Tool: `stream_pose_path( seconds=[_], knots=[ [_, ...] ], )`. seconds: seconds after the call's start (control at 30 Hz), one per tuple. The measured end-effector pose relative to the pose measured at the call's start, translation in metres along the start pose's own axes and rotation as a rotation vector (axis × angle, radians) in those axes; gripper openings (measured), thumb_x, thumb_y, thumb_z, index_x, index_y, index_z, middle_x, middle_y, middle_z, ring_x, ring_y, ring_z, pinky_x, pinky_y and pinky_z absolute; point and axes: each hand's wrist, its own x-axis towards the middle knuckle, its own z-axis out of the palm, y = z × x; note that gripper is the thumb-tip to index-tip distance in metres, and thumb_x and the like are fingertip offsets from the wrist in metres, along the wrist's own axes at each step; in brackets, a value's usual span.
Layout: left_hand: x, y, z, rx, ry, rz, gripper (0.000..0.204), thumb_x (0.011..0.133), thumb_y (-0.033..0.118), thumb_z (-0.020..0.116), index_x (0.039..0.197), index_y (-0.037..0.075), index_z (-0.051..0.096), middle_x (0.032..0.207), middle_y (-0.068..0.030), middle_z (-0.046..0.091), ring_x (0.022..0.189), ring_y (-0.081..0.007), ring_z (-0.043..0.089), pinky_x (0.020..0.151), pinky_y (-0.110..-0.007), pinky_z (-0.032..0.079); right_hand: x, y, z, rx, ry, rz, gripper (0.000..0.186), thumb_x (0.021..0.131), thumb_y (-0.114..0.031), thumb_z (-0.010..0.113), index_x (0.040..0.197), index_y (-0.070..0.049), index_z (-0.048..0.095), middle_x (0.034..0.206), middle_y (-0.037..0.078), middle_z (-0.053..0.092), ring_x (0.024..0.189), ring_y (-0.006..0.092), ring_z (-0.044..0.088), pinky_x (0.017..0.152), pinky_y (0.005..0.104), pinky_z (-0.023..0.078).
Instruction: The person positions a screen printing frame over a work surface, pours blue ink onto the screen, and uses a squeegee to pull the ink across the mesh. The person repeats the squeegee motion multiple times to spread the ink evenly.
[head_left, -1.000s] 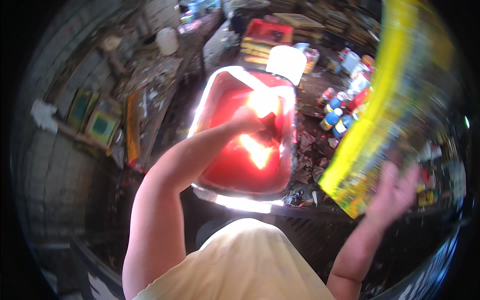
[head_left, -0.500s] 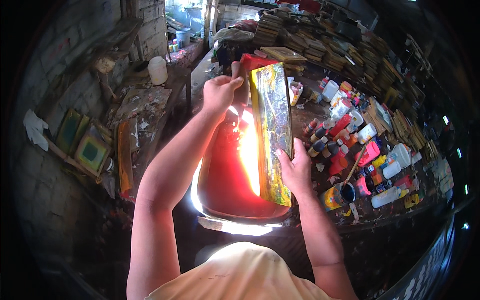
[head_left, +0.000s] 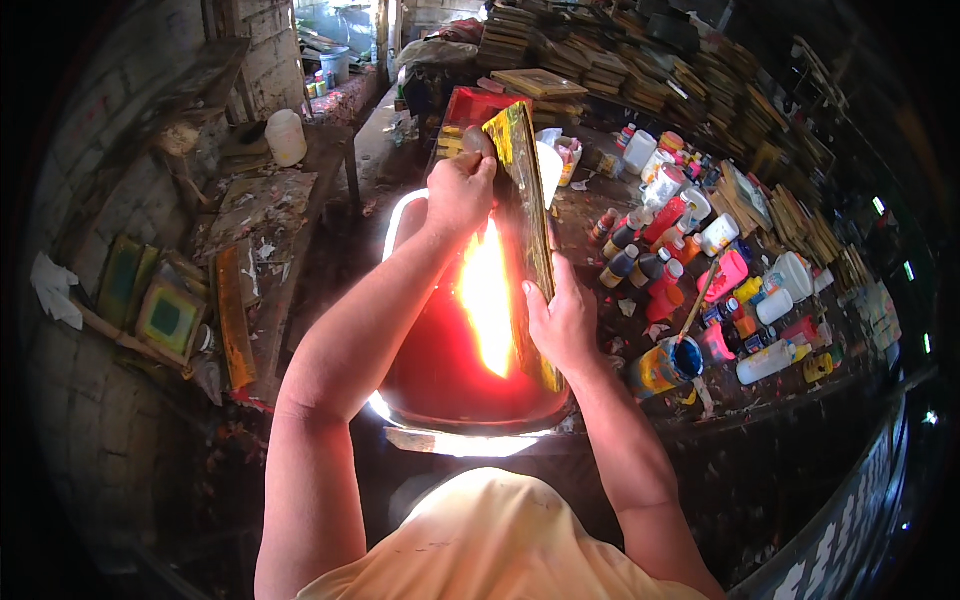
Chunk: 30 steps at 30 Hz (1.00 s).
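Observation:
I hold a flat yellow-and-dark panel (head_left: 527, 190) on edge above a glossy red board (head_left: 440, 350) that glares in the sun. My left hand (head_left: 458, 190) grips the panel's upper far end. My right hand (head_left: 563, 320) presses against its near lower side. Both forearms reach in from the bottom of the view. The panel stands nearly vertical, its thin edge toward me, along the red board's right side.
Several paint bottles and jars (head_left: 690, 260) crowd the table to the right, with a brush in a blue pot (head_left: 688, 352). Stacked wooden boards (head_left: 640, 70) fill the back. A white jug (head_left: 285, 137) and framed screens (head_left: 165, 315) lie on the left bench.
The yellow panel swung from far out on the right to upright over the red board. My left hand rose from the board and took the panel's top; my right hand slid lower.

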Motion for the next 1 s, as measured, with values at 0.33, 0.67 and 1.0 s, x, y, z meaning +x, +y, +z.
stream_pose_path(
  seconds=[0.33,0.67,1.0],
  knots=[
    [-0.070,-0.021,0.022,0.285,-0.035,0.547,0.018,0.103,0.010,0.071,0.109,-0.003,0.080,0.117,-0.0279,0.079,0.113,-0.0492,0.076,0.095,-0.052,0.061,0.023,0.013,-0.006,0.216,0.162,-0.004,0.039,0.104,-0.005,0.075,0.140,0.005,0.062,0.116,0.022,0.080,0.106,0.0359,0.079,0.095,0.0441,0.061],
    [-0.119,-0.057,-0.010,0.586,-0.398,-0.062,0.029,0.107,0.018,0.066,0.089,-0.002,0.077,0.091,-0.0259,0.079,0.091,-0.0431,0.080,0.086,-0.050,0.064,0.042,0.028,-0.015,0.560,0.088,0.059,0.033,0.110,0.002,0.066,0.142,0.004,0.059,0.128,0.013,0.076,0.118,0.0191,0.073,0.105,0.0340,0.055],
    [-0.028,-0.058,-0.062,-0.151,-0.045,-0.175,0.021,0.117,0.019,0.068,0.108,0.001,0.071,0.098,-0.0026,0.072,0.087,-0.0095,0.067,0.082,-0.031,0.057,0.010,0.030,-0.007,0.794,-0.007,0.138,0.071,0.106,0.008,0.064,0.171,0.008,0.035,0.165,0.021,0.056,0.150,0.0247,0.058,0.127,0.0400,0.043]
  ],
)
